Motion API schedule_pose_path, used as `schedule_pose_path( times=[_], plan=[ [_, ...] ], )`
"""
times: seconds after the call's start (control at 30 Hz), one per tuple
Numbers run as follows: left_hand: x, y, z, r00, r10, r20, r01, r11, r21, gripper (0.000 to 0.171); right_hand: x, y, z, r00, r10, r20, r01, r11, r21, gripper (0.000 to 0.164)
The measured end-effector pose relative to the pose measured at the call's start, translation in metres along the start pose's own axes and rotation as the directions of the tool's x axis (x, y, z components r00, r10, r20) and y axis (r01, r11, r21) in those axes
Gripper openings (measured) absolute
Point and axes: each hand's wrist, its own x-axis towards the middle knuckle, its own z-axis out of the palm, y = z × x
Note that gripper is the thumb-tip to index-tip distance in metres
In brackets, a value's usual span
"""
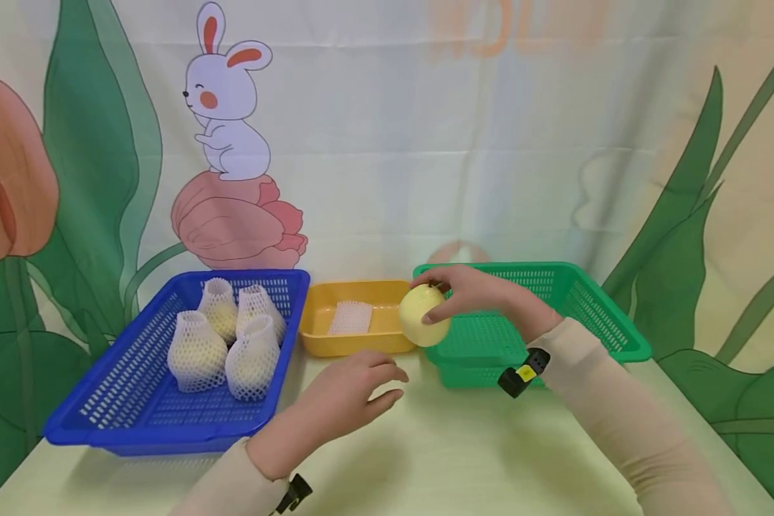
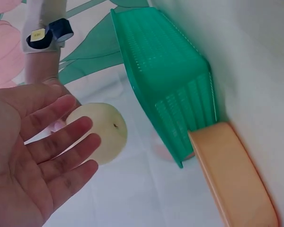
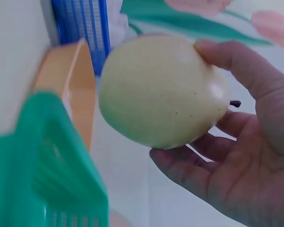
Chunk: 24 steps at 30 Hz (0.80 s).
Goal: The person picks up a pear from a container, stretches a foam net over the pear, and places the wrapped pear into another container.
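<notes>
My right hand (image 1: 471,290) grips a round, pale yellow pear (image 1: 421,319) between thumb and fingers, over the gap between the yellow tray and the green basket. In the right wrist view the pear (image 3: 156,94) shows a short dark stem towards the palm. Left of it and lower, my left hand (image 1: 355,390) hovers above the table with nothing in it. Its fingers (image 2: 66,158) are loosely spread and overlap the pear (image 2: 111,135) in the left wrist view. A white foam net (image 1: 351,317) lies flat in the yellow tray (image 1: 355,346).
On the left stands a blue basket (image 1: 148,412) with several pears in white foam nets (image 1: 196,355). A green basket (image 1: 484,337) stands at the right, with its near wall towards me. Behind everything hangs a printed cloth (image 1: 387,143).
</notes>
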Motion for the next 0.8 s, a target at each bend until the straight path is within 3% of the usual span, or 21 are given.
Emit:
schedule_pose_path(
  times=[0.2,0.33,0.47,0.63,0.8],
  plan=[
    [-0.032,-0.001,-0.013,0.999,-0.016,0.043,0.015,1.000,0.003,0.013,0.007,-0.016,0.031,0.999,-0.005,-0.040,0.007,0.999,0.052,0.060],
    [-0.046,-0.004,-0.015,0.999,-0.015,0.037,0.014,1.000,0.028,0.013,0.015,-0.024,0.053,0.997,-0.009,-0.080,0.014,0.998,0.061,0.059],
    [-0.055,-0.007,-0.015,0.999,-0.025,0.030,0.024,0.999,0.046,0.012,0.024,-0.024,0.076,0.995,-0.001,-0.101,0.009,0.997,0.080,0.059],
    [-0.060,-0.011,-0.015,0.997,-0.043,0.068,0.041,0.999,0.036,0.012,0.038,-0.017,0.105,0.993,0.004,-0.121,0.007,0.996,0.092,0.059],
    [-0.065,-0.013,-0.012,0.996,-0.051,0.078,0.048,0.998,0.034,0.011,0.048,-0.009,0.129,0.988,0.058,-0.142,-0.041,0.992,0.119,0.059]
  ],
)
